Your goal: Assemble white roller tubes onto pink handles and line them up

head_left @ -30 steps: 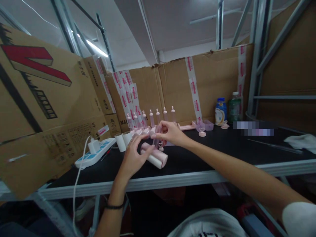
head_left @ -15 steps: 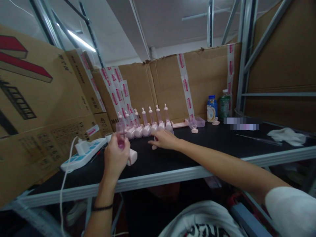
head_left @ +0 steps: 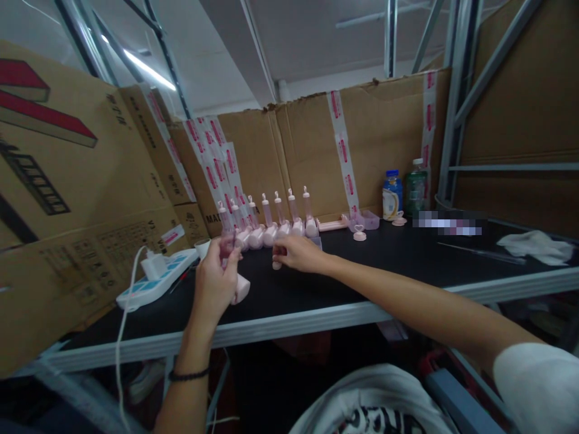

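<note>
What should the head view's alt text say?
A person's left hand holds a translucent pink piece while the right hand touches a small pale piece over a black tabletop. Behind stand seven slim pink-topped tubes before taped cardboard.

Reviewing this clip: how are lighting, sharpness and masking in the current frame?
Head view: the tube light at upper left glares white; beneath the black tabletop it is mostly dark; a pixelated patch masks something near the green bottle; the translucent part in the left hand looks soft-edged.
</note>
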Demonstrator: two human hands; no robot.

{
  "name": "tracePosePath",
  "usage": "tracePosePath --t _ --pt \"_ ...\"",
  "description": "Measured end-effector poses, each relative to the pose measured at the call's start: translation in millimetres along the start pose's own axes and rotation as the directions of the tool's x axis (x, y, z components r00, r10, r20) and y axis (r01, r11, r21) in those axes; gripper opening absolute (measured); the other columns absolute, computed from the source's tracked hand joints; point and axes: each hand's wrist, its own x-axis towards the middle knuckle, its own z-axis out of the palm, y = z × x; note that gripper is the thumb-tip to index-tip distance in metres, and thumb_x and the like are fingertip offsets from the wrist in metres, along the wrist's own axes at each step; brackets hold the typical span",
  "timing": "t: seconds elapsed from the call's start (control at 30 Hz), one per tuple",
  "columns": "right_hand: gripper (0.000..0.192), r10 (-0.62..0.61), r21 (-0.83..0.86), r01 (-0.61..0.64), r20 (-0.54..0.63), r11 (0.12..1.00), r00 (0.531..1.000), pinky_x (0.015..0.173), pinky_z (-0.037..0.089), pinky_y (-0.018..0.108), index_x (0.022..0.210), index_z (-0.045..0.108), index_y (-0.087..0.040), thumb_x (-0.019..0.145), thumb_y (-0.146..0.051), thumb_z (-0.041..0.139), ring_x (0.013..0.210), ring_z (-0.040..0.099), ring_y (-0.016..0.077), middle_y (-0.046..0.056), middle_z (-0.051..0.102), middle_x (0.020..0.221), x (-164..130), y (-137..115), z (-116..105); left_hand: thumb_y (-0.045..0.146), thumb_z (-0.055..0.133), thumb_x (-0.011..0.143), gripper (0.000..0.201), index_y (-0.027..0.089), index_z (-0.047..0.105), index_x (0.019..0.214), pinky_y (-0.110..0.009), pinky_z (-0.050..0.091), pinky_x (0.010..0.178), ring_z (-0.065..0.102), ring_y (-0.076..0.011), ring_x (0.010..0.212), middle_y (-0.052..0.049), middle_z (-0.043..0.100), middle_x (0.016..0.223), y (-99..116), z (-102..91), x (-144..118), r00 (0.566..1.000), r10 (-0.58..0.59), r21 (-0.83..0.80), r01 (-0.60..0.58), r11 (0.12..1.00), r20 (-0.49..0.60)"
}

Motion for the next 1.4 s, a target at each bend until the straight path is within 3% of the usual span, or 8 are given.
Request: tracePosePath --t 0.13,0.2,0.3,0.43,0.63,0.8,1.03,1.4 --pt "0.021 0.041 0.47 0.054 -0.189 0.881 0.981 0.06 0.044 0.023 0.09 0.056 -0.019 0.097 -0.038 0.061 0.068 0.06 0.0124 0.0 0.066 0.081 8 -7 -7 0.033 0.052 0.097 0.031 0.019 0.058 0.124 -0.038 0.051 0.095 0.067 -0.0243 0.102 -0.008 0.07 0.109 2 0.3 -2 0.997 0.08 0.073 -0.081 0.994 0.012" --pt "0.027 0.061 0.666 0.069 -0.171 0.743 0.983 0.054 0.045 0.022 0.093 0.05 -0.02 0.098 -0.046 0.056 0.061 0.059 0.0114 -0.001 0.067 0.08 9 -12 -12 0.035 0.049 0.1 0.034 0.018 0.057 0.128 -0.039 0.05 0.099 0.066 -0.0255 0.107 -0.01 0.069 0.115 6 -1.0 -5 0.991 0.108 0.079 -0.114 0.99 0.075" --pt "0.034 0.006 0.781 0.103 -0.136 0.616 0.991 0.052 0.048 0.022 0.094 0.047 -0.021 0.096 -0.053 0.06 0.059 0.06 0.0108 -0.001 0.069 0.08 7 -21 -18 0.042 0.045 0.103 0.039 0.02 0.055 0.134 -0.041 0.046 0.105 0.063 -0.0278 0.121 -0.012 0.067 0.13 11 -1.6 -8 0.975 0.142 0.065 -0.155 0.986 0.169" --pt "0.039 -0.036 0.795 0.1 -0.098 0.599 0.994 0.053 0.049 0.022 0.095 0.048 -0.021 0.091 -0.055 0.067 0.058 0.059 0.0101 -0.002 0.067 0.076 2 -32 -22 0.048 0.043 0.104 0.041 0.022 0.055 0.134 -0.043 0.046 0.106 0.061 -0.0303 0.127 -0.012 0.066 0.135 12 0.4 -11 0.961 0.148 0.11 -0.178 0.978 0.233" --pt "0.036 -0.108 0.754 0.101 -0.04 0.648 0.993 0.054 0.047 0.021 0.104 0.057 -0.019 0.09 -0.049 0.07 0.06 0.059 0.0106 -0.002 0.067 0.074 -2 -36 -22 0.046 0.042 0.105 0.037 0.024 0.056 0.13 -0.041 0.049 0.099 0.066 -0.0296 0.117 -0.01 0.07 0.125 13 1.3 -13 0.95 0.175 0.193 -0.229 0.954 0.26" --pt "0.032 -0.115 0.713 0.083 -0.002 0.696 0.993 0.053 0.048 0.021 0.093 0.065 -0.016 0.093 -0.049 0.065 0.06 0.06 0.0105 0.001 0.068 0.075 -3 -35 -23 0.045 0.043 0.105 0.028 0.023 0.059 0.111 -0.037 0.05 0.087 0.068 -0.0278 0.101 -0.008 0.071 0.103 18 0.5 -15 0.941 0.195 0.288 -0.276 0.917 0.278" --pt "0.029 -0.065 0.645 0.084 -0.052 0.76 0.996 0.049 0.046 0.021 0.085 0.064 -0.017 0.097 -0.044 0.059 0.055 0.058 0.0109 -0.001 0.061 0.065 -5 -38 -15 0.044 0.042 0.105 0.026 0.022 0.055 0.098 -0.035 0.046 0.079 0.067 -0.0273 0.09 -0.008 0.067 0.092 18 6.3 -17 0.934 0.195 0.371 -0.303 0.878 0.301" --pt "0.03 0.025 0.687 0.081 -0.143 0.722 0.989 0.049 0.049 0.025 0.085 0.063 -0.02 0.095 -0.048 0.062 0.054 0.058 0.0136 -0.001 0.062 0.065 -10 -44 3 0.04 0.044 0.104 0.023 0.022 0.056 0.097 -0.036 0.046 0.078 0.067 -0.0282 0.087 -0.01 0.069 0.092 20 5.8 -18 0.941 0.166 0.396 -0.278 0.875 0.293"
